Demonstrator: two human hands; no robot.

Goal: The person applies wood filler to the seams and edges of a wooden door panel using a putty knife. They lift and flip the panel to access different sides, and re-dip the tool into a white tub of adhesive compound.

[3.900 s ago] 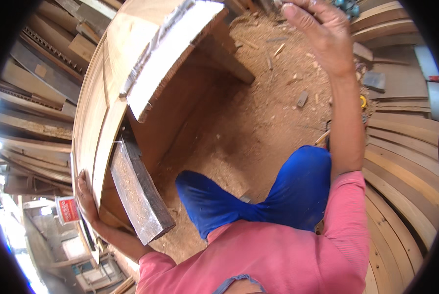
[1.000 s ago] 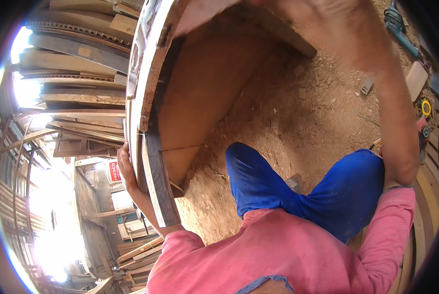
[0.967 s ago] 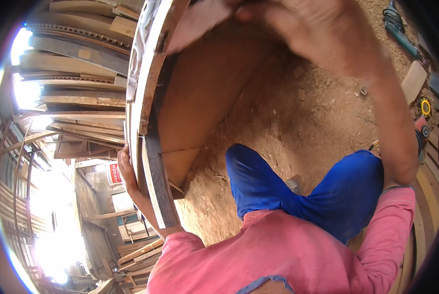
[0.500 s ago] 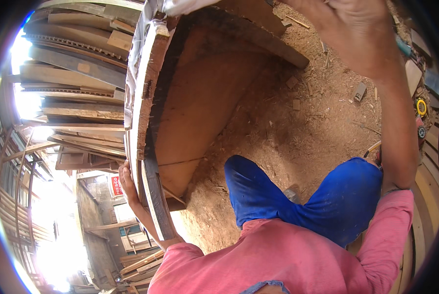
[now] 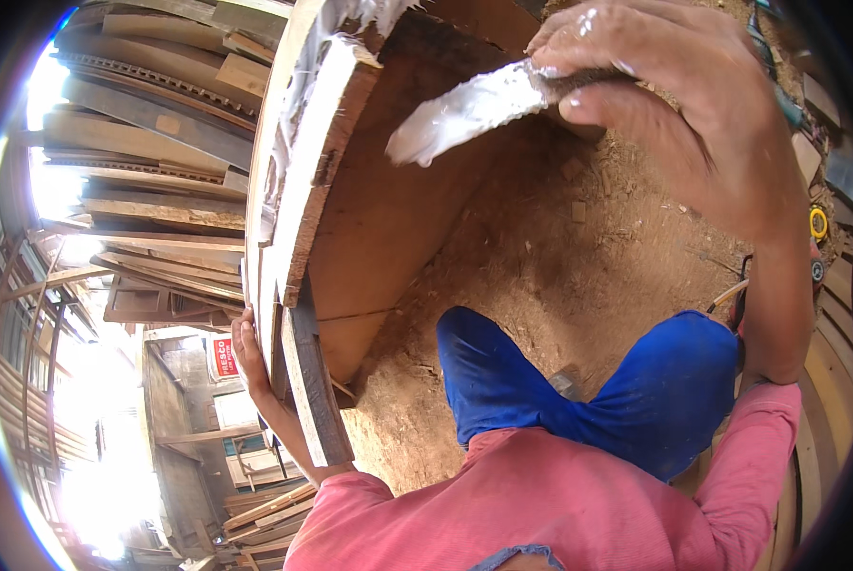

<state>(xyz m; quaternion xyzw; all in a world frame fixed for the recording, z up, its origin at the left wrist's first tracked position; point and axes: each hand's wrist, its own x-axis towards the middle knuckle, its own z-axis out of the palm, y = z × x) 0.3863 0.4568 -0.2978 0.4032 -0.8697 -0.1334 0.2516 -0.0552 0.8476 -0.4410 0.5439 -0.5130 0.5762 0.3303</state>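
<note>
My right hand [image 5: 678,105] pinches a flat stick [image 5: 479,109] between thumb and fingers. Thick white paste coats the stick, and white specks dot the fingers. Left of the stick rises a box-like wooden piece [image 5: 317,181], with pale wet paste [image 5: 288,105] smeared along its upper edge. The stick is held apart from that edge, over the dark hollow inside. My left hand [image 5: 247,352] rests against the outer side of the wooden piece, lower down, fingers stretched along it.
Stacked boards [image 5: 150,143] fill the left side. Sawdust and wood scraps cover the ground [image 5: 540,257] between my knees. At the right lie a yellow ring-shaped item [image 5: 818,223] and more planks [image 5: 826,333]. A red sign [image 5: 225,357] hangs at the lower left.
My right hand has come down and nearer from the top edge, bringing the paste-covered stick into view. The wooden piece's upper edge has shifted slightly right. My left hand stays on its side.
</note>
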